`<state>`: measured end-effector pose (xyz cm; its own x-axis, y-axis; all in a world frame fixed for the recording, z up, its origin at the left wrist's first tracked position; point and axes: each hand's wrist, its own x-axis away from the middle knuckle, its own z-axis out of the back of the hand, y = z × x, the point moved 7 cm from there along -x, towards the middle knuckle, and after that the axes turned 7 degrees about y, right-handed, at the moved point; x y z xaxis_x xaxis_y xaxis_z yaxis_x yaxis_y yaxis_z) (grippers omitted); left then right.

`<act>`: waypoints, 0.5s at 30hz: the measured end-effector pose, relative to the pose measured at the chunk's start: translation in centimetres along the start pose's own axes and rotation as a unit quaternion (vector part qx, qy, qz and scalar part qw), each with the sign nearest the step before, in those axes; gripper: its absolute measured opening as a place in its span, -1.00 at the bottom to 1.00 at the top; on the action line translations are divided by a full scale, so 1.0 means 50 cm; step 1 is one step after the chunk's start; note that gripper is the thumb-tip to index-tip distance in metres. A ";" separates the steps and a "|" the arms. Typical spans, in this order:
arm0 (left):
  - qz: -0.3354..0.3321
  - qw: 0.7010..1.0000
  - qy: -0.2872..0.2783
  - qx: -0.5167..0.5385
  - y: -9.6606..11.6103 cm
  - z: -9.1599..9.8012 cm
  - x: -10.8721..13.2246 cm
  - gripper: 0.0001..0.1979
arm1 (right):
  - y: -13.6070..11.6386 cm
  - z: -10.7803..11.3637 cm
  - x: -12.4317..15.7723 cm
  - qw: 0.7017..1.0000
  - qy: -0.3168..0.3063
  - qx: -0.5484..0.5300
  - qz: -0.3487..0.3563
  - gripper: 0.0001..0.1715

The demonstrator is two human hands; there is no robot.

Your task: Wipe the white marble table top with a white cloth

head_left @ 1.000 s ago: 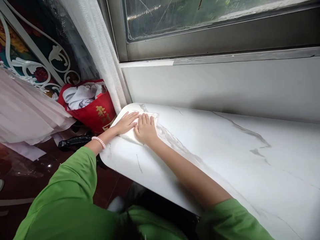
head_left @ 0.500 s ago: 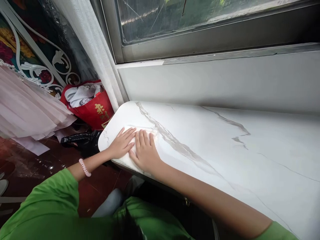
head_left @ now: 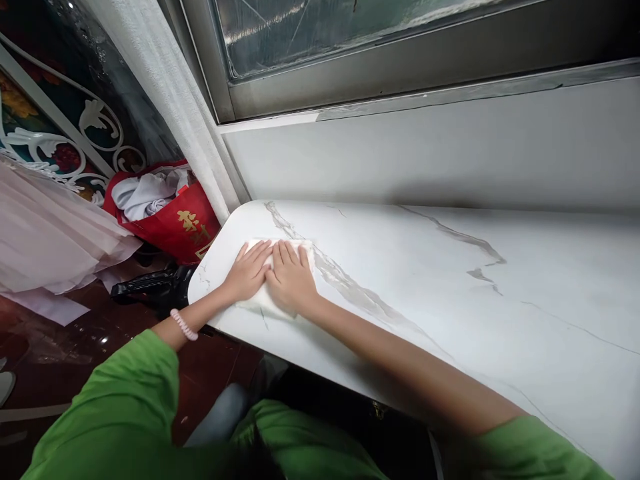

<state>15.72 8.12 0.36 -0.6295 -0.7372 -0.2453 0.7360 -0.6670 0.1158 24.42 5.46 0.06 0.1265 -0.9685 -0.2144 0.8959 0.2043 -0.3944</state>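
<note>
A white cloth [head_left: 265, 303] lies flat on the white marble-patterned tabletop [head_left: 425, 280], close to its rounded left end. My left hand [head_left: 247, 272] presses down on the cloth's left part, fingers stretched out and pointing toward the wall. Beside it, my right hand [head_left: 291, 277] lies flat on the cloth with its fingers extended. The two hands touch at the thumbs. Part of the cloth is hidden beneath them. On my left wrist sits a pink coiled band [head_left: 184, 325].
Behind the table are a white wall [head_left: 400, 153] and a metal-framed window [head_left: 350, 73]. To the left, a white curtain [head_left: 170, 93] hangs by a red bag [head_left: 170, 220] stuffed with pale cloth. A black handle [head_left: 145, 285] juts out near the table's left end.
Both hands and the cloth have slid away from the table's near edge, toward the wall. More of the tabletop shows in front of them. The view has shifted slightly.
</note>
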 end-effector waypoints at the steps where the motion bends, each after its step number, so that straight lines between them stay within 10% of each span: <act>1: 0.006 1.000 -0.001 -0.005 -0.011 -0.008 -0.027 -0.51 | 0.012 -0.001 -0.024 1.000 0.012 0.009 -0.003 -0.26; 15: -0.032 0.999 -0.014 -0.023 -0.110 -0.087 -0.324 -0.53 | 0.182 -0.009 -0.276 0.993 0.067 0.102 -0.001 -0.30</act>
<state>22.95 24.20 -0.47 -0.6827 -0.6958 -0.2231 0.7039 -0.7082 0.0551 30.65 20.77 -0.95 0.0779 -0.9385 -0.3364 0.9653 0.1554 -0.2100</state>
